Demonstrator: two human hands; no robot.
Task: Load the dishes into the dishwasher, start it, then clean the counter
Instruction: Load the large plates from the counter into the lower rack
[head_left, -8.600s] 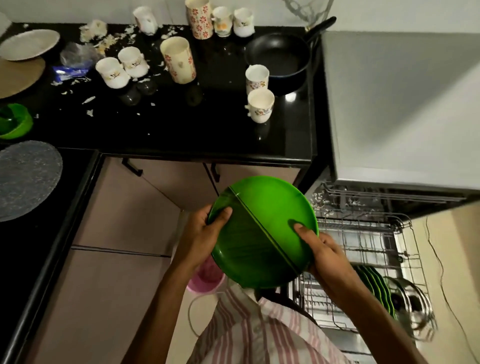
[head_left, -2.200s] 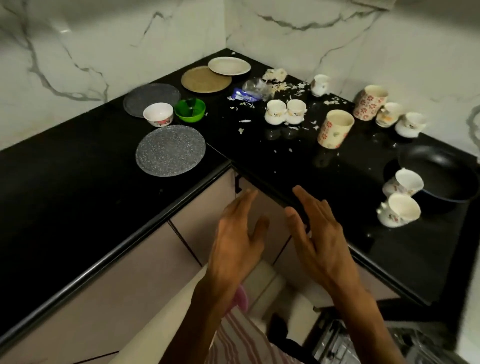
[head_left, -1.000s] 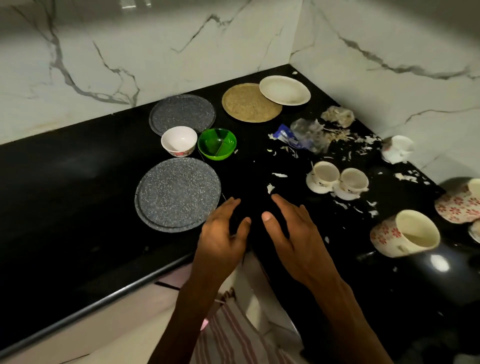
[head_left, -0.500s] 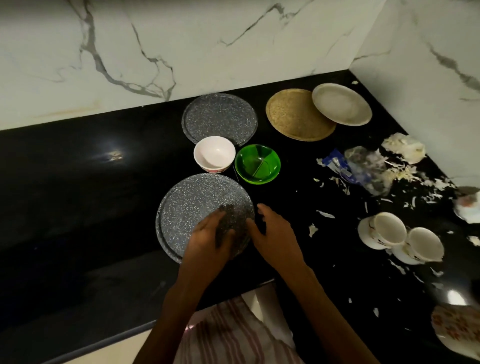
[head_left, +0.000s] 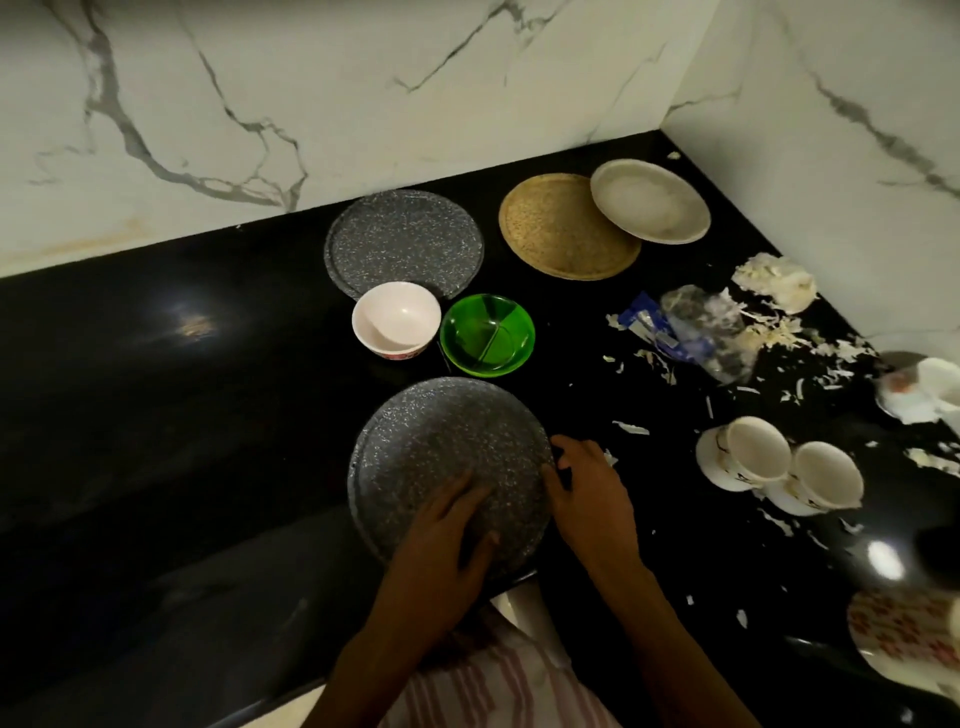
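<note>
- A person's left hand (head_left: 441, 540) now lies flat, fingers spread, on the near part of a speckled grey plate (head_left: 447, 462); half a second ago it was only arriving there, and one second ago both hands hovered over bare tabletop (head_left: 156, 441).
- The right hand (head_left: 587, 493) curls its fingers at the plate's right rim, thumb touching the edge; whether it has a true grip yet cannot be told.
- The plate's near edge overhangs the tabletop's front and appears to tilt up slightly, which suggests this dish is about to be lifted for loading.
- Just beyond the plate sit a white bowl (head_left: 395, 322) and a green bowl (head_left: 487, 335), side by side, untouched.
- To the right, two white cups (head_left: 779, 460) lie tipped among scattered white scraps (head_left: 769, 280) and a crumpled plastic wrapper (head_left: 691, 332).
- Farthest back, near the marble wall: a second speckled plate (head_left: 402, 239), a woven mat (head_left: 563, 228), a pale plate (head_left: 649, 208) overlapping it.
- Many dishes remain; counter cleaning has not begun.
</note>
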